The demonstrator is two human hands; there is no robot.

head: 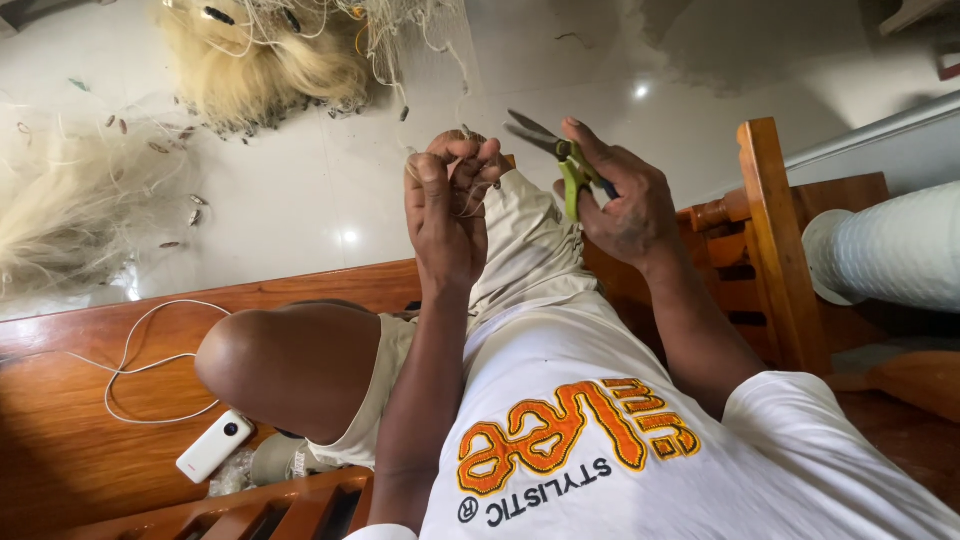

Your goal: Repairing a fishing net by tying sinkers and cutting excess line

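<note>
Left hand [447, 205] is curled tight, fingers pinched on fine pale net strands [468, 165] bunched at the fingertips; right hand [620, 195] grips green-handled scissors [560, 160], blades parted and pointing toward the left hand's fingertips, just beside the strands but not on them. Judging from this, the cut is lined up but not made: the blades have not closed on any line. Beyond the hands, on the pale floor, lie heaps of fishing net [265, 55] with small dark weights, which looks like the bulk left to work through. Near the left elbow a white power bank [214, 446] with a cable rests on the wooden bench [60, 420]. Hard to tell: the strands are too thin to count, whether they run to the heaps, and what sits inside the left palm.
</note>
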